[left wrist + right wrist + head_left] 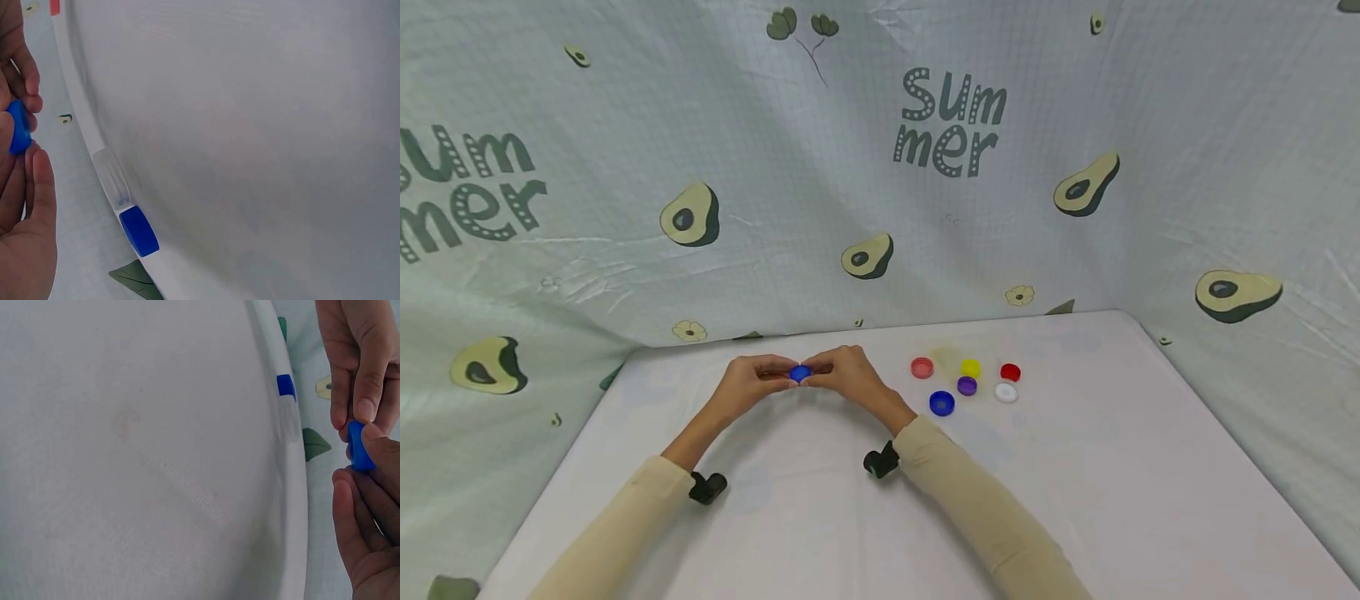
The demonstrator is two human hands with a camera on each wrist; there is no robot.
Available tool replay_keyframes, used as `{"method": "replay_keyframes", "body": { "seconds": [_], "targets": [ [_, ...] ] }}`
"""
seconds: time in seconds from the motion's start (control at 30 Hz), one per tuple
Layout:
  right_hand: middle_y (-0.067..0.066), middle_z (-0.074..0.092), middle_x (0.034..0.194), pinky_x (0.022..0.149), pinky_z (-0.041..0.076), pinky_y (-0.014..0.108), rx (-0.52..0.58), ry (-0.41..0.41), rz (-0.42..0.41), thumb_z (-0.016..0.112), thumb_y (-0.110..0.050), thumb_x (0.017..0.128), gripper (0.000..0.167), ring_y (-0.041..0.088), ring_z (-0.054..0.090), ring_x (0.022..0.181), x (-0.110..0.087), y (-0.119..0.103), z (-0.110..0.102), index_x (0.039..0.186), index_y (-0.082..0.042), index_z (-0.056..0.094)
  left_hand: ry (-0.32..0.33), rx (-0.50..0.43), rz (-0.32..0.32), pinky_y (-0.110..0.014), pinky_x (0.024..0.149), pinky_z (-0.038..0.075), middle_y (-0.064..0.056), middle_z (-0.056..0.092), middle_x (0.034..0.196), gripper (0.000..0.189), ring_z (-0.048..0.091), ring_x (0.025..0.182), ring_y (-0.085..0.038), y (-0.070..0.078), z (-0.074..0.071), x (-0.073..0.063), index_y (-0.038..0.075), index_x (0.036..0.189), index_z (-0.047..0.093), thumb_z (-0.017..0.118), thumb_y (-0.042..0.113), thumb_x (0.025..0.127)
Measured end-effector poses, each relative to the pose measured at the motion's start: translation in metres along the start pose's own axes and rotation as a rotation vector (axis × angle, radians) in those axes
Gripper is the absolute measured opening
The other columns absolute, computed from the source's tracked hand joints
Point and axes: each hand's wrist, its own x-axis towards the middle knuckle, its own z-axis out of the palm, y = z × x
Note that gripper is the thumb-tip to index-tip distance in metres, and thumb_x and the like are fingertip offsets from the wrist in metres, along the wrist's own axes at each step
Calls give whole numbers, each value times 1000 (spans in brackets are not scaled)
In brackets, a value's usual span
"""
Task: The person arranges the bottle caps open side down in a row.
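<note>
Both hands meet in front of me over the left part of the white table. My left hand [747, 385] pinches one side of a small round blue cap [800, 373] between thumb and fingers. From the other side, my right hand [852, 375] pinches the same cap. In the left wrist view the blue cap [20, 127] appears edge-on, partly hidden by fingers. The right wrist view shows the cap [360, 447] tilted on edge between the fingertips of both hands.
Right of the hands lie a pink cap [922, 367], yellow cap [971, 368], purple cap [967, 386], larger blue cap [942, 403], red cap [1011, 372] and white cap [1006, 392]. A clear-and-blue plastic piece [139, 231] sits on the table's edge. Patterned cloth [790, 192] hangs behind.
</note>
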Motion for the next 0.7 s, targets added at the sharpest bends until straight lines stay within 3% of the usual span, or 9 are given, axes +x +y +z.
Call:
{"method": "replay_keyframes", "body": {
  "seconds": [0.27, 0.5, 0.7],
  "targets": [
    [3, 78, 104, 80, 55, 15, -20, -67, 5, 80, -21, 89, 29, 9, 73, 94, 9, 6, 0, 115, -7, 77, -62, 86, -1, -24, 78, 59, -20, 74, 110, 30, 73, 100, -29, -7, -4, 13, -6, 118, 71, 76, 4, 91],
    [5, 78, 102, 77, 54, 15, -38, -81, 33, 81, -19, 89, 29, 12, 74, 93, 16, 7, 4, 113, -5, 77, -106, 150, 23, -29, 81, 60, -18, 74, 108, 28, 72, 102, -33, -9, -7, 20, -4, 115, 72, 77, 8, 91],
    [8, 78, 102, 77, 56, 15, -14, -87, 36, 81, -14, 88, 27, 14, 75, 93, 18, 11, 8, 112, -2, 76, -126, 188, 3, -29, 79, 60, -18, 75, 107, 26, 73, 99, -31, -11, -8, 25, -4, 113, 73, 77, 6, 90]
  ]
}}
